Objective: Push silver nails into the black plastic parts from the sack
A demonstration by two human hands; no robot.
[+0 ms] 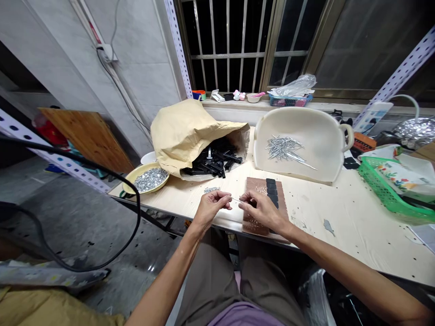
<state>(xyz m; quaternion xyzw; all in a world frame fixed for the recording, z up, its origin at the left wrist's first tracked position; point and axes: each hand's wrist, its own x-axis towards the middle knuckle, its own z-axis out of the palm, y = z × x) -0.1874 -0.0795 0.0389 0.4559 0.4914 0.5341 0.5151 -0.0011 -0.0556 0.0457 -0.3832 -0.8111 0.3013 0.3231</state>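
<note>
- Thin metal rod [236, 199]: held above the worktop [360, 226] near its front edge, spanning the gap between both hands.
- Left hand [211, 207]: thumb and fingertips pinched together on one end of the rod.
- Right hand [261, 210]: thumb and fingertips pinched on the other end, over a brown board [253, 184] at the front edge (pale specks dot its surface), which bears a column of black pads [272, 192].
- Small metal pieces [212, 190]: on the worktop, just beyond the left hand.
- Yellow bowl [128, 180]: at the worktop's left end, with silvery bits [151, 179] inside.
- Paper sack [183, 136]: toward the back edge, its mouth showing black parts [217, 159].
- White pan [322, 156]: right of the sack, near the back edge, holding loose metal pins [282, 148].
- Green basket [379, 183]: by the right end.
</note>
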